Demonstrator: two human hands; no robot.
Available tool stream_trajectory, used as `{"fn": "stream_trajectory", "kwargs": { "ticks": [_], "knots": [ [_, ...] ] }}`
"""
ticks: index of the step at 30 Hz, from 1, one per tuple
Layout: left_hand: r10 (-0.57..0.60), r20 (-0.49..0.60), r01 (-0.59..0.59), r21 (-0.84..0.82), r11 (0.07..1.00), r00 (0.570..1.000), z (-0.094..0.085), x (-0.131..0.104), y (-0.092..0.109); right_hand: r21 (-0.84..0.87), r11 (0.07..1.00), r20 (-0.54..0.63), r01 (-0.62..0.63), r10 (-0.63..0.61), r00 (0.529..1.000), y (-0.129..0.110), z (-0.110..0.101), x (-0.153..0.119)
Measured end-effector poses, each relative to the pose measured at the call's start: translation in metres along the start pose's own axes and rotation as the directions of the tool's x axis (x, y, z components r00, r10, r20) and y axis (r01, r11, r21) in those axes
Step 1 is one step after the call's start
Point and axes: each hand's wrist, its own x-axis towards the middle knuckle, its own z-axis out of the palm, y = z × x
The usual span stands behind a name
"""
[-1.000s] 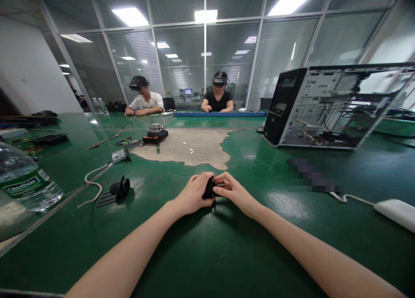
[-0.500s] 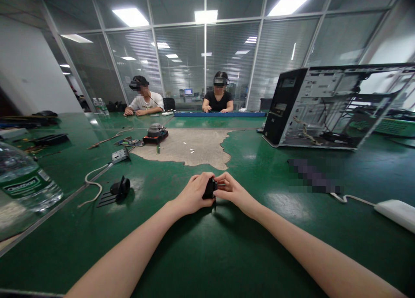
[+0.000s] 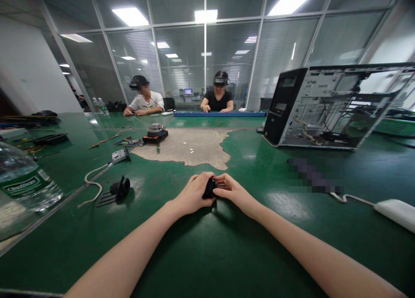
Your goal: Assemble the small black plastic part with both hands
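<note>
Above the green tabletop, in the middle of the view, my left hand (image 3: 193, 193) is wrapped round a small black part (image 3: 209, 189). Its exact kind is hard to make out, as my fingers cover much of it. My right hand (image 3: 232, 191) pinches at the part's right side with thumb and fingertips, its other fingers bent. A black piece with a round body and several flat prongs (image 3: 116, 191) lies on the table, left of my hands.
An open computer case (image 3: 317, 108) stands at the right, with a white power strip (image 3: 395, 213) nearer. A water bottle (image 3: 27, 181) is at the left. Beyond a worn tan patch (image 3: 207, 144) and a heatsink with fan (image 3: 156, 133), two people sit across the table.
The black part has turned slightly between my hands, and my right fingers have shifted a little on its side. Both arms stay almost where they were.
</note>
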Motion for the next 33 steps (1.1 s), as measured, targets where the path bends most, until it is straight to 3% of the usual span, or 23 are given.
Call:
{"fn": "stream_trajectory", "kwargs": {
  "ticks": [6, 16, 22, 33],
  "knots": [
    [0.007, -0.007, -0.007, -0.007, 1.000, 1.000, 0.0008, 0.0003, -0.0002, 0.081, 0.995, 0.033, 0.050, -0.053, 0.998, 0.0013, -0.0004, -0.0013],
    [-0.003, -0.006, 0.003, -0.016, 1.000, 1.000, -0.0002, 0.0002, 0.0005, -0.025, 0.999, -0.028, 0.022, -0.022, 0.999, 0.0043, -0.0009, 0.0016],
    [0.004, -0.004, -0.004, -0.022, 1.000, 1.000, -0.0002, -0.0001, 0.0003, 0.062, 0.997, 0.039, 0.036, -0.038, 0.999, 0.0006, -0.0003, -0.0011],
    [-0.008, -0.009, 0.008, -0.018, 1.000, 1.000, 0.0009, 0.0006, 0.0006, -0.002, 1.000, -0.026, 0.017, -0.017, 1.000, 0.0039, 0.0000, 0.0018]
  ]
}}
